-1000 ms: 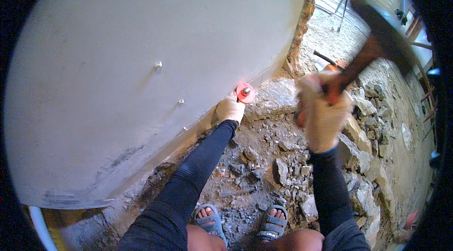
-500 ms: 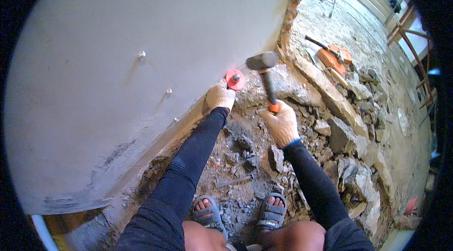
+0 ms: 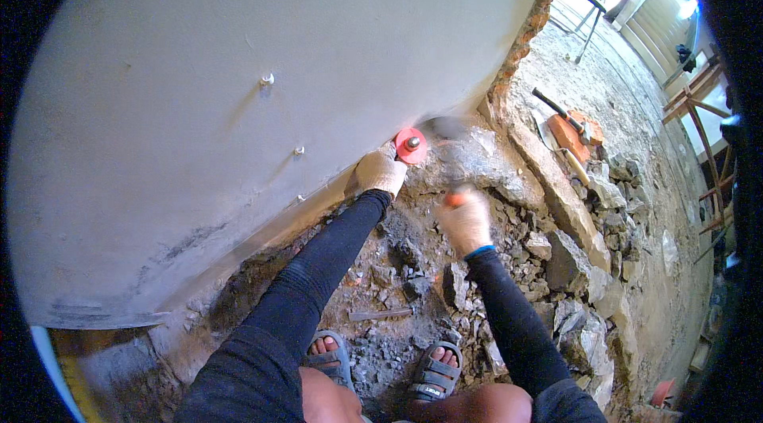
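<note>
My left hand (image 3: 381, 172), in a pale glove, is closed around a chisel with a round red hand guard (image 3: 408, 154). The chisel's metal struck end (image 3: 412, 142) pokes out of the guard; its tip is hidden. This hand is low beside the grey wall, where it meets the rubble. In my gloved right hand (image 3: 466, 224) is a club hammer by its dark and orange handle. Smeared by motion, the hammer's head (image 3: 447, 128) hangs just right of the chisel's end, seemingly apart from it.
White plugs (image 3: 267, 79) stick out of the wall (image 3: 175, 145). Broken stones (image 3: 568, 264) heap up on the right. Farther off, another hammer (image 3: 560, 111) and a trowel (image 3: 576, 166) lie by an orange brick (image 3: 568, 137). A flat metal bar (image 3: 380, 315) lies before my sandals.
The hammer's head has come closer to the chisel's end and is now blurred. My left hand keeps its grip on the chisel. The whole view has shifted slightly.
</note>
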Tool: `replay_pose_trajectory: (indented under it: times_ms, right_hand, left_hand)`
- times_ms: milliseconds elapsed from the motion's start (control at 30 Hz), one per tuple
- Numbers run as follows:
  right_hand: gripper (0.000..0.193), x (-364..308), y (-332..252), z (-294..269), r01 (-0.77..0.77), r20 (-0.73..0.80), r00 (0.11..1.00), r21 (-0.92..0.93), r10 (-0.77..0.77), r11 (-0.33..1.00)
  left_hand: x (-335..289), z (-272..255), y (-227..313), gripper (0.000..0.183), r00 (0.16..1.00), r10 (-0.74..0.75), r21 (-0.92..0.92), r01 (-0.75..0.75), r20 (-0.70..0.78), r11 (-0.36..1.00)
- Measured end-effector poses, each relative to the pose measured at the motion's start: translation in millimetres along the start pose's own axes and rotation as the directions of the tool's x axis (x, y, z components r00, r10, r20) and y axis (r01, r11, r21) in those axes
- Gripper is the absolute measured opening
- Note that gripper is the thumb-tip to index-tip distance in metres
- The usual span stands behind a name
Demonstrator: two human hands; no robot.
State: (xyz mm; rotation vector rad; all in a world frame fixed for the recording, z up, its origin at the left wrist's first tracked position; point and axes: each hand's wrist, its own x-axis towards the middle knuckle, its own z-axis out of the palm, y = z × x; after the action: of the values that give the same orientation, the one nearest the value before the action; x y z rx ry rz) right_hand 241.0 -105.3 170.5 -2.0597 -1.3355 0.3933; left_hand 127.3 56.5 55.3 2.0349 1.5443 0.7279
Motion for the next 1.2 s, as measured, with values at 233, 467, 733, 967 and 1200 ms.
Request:
replay_pose_trajectory:
  times_ms: [233, 467, 733, 967, 1200]
  right_hand:
    - [0.027, -47.4, 49.8, 15.2, -0.088, 0.088, 0.994, 0.285, 0.065, 0.954]
    - [0.008, -2.9, -84.4, -143.3, 0.572, -0.766, 0.642, 0.451, -0.032, 0.685]
    - [0.027, -6.2, -2.4, 2.2, -0.152, 0.09, 0.983, -0.08, 0.159, 0.985]
    - [0.02, -32.1, 56.5, 3.4, 0.106, -0.175, 0.983, 0.33, -0.049, 0.938]
    - [0.012, 9.1, -109.9, -156.6, 0.606, -0.811, 0.585, 0.419, -0.021, 0.676]
  left_hand:
    - [11.3, 37.5, -19.2, 0.041, 0.994, 0.079, -0.278, -0.099, -0.082, 0.955]
    - [1.5, 4.2, -1.6, 0.042, 0.999, -0.003, 0.001, 0.003, -0.035, 1.0]
    - [1.4, -5.8, 4.4, 0.041, 0.999, -0.011, 0.072, 0.008, 0.044, 0.997]
    - [8.4, 6.8, -3.9, 0.04, 1.0, 0.026, -0.003, -0.026, -0.012, 1.0]
    - [-1.0, 0.1, -2.9, 0.038, 0.994, 0.082, 0.015, -0.081, -0.074, 0.997]
